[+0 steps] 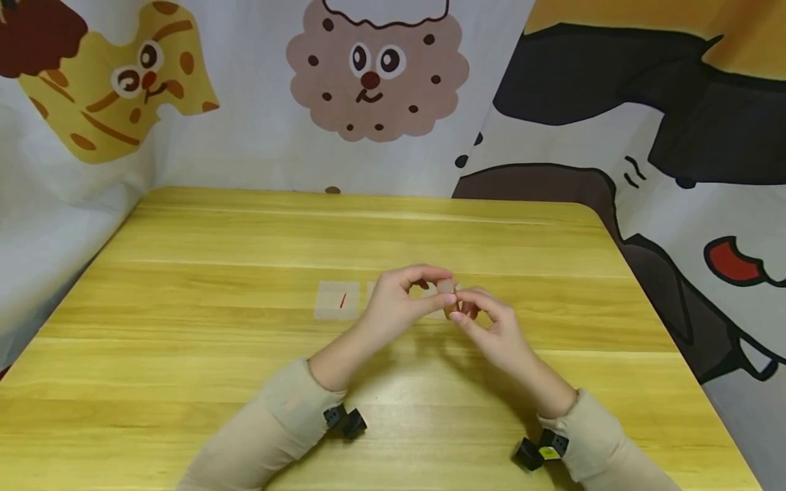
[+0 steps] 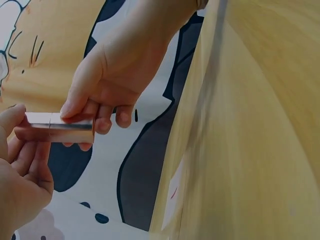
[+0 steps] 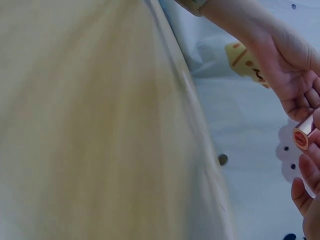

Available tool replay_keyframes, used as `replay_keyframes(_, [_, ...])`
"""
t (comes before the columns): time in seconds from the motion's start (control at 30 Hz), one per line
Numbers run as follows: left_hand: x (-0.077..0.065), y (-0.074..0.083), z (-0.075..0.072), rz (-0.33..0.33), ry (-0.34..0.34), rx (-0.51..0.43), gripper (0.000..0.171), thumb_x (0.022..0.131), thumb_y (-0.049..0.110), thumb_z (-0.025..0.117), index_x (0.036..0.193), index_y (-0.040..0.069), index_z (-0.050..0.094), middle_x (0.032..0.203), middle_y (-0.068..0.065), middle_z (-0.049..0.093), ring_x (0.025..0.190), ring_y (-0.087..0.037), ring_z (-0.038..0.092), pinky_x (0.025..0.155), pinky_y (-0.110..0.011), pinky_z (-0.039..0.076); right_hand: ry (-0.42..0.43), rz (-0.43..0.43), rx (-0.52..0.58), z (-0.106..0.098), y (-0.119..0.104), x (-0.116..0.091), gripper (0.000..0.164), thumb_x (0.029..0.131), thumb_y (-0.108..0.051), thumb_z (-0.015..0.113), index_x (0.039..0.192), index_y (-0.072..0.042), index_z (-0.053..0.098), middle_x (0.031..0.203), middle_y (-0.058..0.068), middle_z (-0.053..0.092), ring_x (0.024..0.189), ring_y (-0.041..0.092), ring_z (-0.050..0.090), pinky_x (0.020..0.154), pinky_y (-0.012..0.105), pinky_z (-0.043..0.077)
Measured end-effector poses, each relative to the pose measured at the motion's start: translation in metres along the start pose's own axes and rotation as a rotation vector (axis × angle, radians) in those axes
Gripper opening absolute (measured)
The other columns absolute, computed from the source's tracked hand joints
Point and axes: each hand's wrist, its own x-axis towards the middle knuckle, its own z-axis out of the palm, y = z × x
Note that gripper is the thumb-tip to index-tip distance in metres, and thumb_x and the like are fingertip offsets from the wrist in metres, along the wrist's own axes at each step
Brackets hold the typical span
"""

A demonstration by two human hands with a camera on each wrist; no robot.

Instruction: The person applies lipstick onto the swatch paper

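Note:
A shiny rose-gold lipstick tube (image 1: 450,310) is held between both hands above the table; a seam runs round it in the left wrist view. My left hand (image 1: 394,303) pinches one end between thumb and fingers. The thumb and fingers of my right hand (image 1: 496,329) grip the other end. In the right wrist view, a red label shows on the end face of the lipstick (image 3: 301,139). Behind the hands lie pale square papers, partly covered by them. The leftmost paper (image 1: 328,300) carries a short red stroke.
The wooden table (image 1: 215,327) has a rounded far edge, with a printed cartoon curtain (image 1: 245,102) hanging behind it. Small black devices are strapped at both wrists, near the beige sleeves (image 1: 264,423).

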Motion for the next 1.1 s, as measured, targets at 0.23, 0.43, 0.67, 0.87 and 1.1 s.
replay_keyframes(0.23, [0.013, -0.005, 0.016, 0.045, 0.053, -0.053, 0.029, 0.079, 0.012, 0.080, 0.106, 0.003, 0.072, 0.099, 0.001, 0.071, 0.089, -0.009, 0.060, 0.083, -0.045, 0.048, -0.017, 0.003, -0.067, -0.018, 0.009, 0.007, 0.025, 0.081, 0.011, 0.069, 0.105, 0.005, 0.067, 0.088, 0.010, 0.065, 0.079, 0.013, 0.053, 0.068, 0.022, 0.044])
replay_keyframes(0.43, [0.024, -0.013, 0.029, 0.021, 0.074, -0.060, 0.028, 0.078, 0.015, 0.081, 0.104, 0.007, 0.073, 0.100, 0.005, 0.069, 0.092, -0.008, 0.059, 0.082, -0.034, 0.048, -0.042, 0.040, -0.126, -0.030, 0.005, 0.012, 0.020, 0.084, 0.011, 0.066, 0.103, 0.008, 0.066, 0.087, 0.013, 0.065, 0.078, 0.013, 0.053, 0.066, 0.024, 0.044])
replay_keyframes(0.67, [0.035, -0.017, 0.043, -0.014, 0.074, -0.043, 0.029, 0.078, 0.014, 0.081, 0.104, 0.005, 0.073, 0.100, 0.001, 0.070, 0.091, -0.009, 0.059, 0.079, -0.031, 0.048, -0.068, 0.119, -0.191, -0.039, -0.005, 0.017, 0.020, 0.081, 0.017, 0.064, 0.100, 0.009, 0.065, 0.087, 0.006, 0.064, 0.078, 0.011, 0.053, 0.065, 0.024, 0.045])
replay_keyframes(0.87, [0.044, -0.033, 0.055, -0.020, 0.067, -0.006, 0.029, 0.078, 0.017, 0.081, 0.104, 0.007, 0.073, 0.094, 0.005, 0.069, 0.087, -0.004, 0.059, 0.076, -0.025, 0.047, -0.109, 0.180, -0.246, -0.054, 0.038, 0.005, 0.023, 0.083, 0.012, 0.066, 0.104, 0.003, 0.067, 0.090, 0.008, 0.063, 0.081, 0.008, 0.053, 0.066, 0.025, 0.045])
replay_keyframes(1.1, [0.049, -0.044, 0.067, -0.047, 0.054, 0.001, 0.028, 0.080, 0.020, 0.079, 0.105, 0.009, 0.073, 0.093, 0.009, 0.067, 0.090, -0.011, 0.061, 0.076, -0.023, 0.045, -0.166, 0.285, -0.241, -0.065, 0.056, 0.000, 0.019, 0.089, -0.002, 0.067, 0.108, -0.002, 0.067, 0.091, 0.008, 0.065, 0.078, 0.013, 0.054, 0.064, 0.024, 0.045])
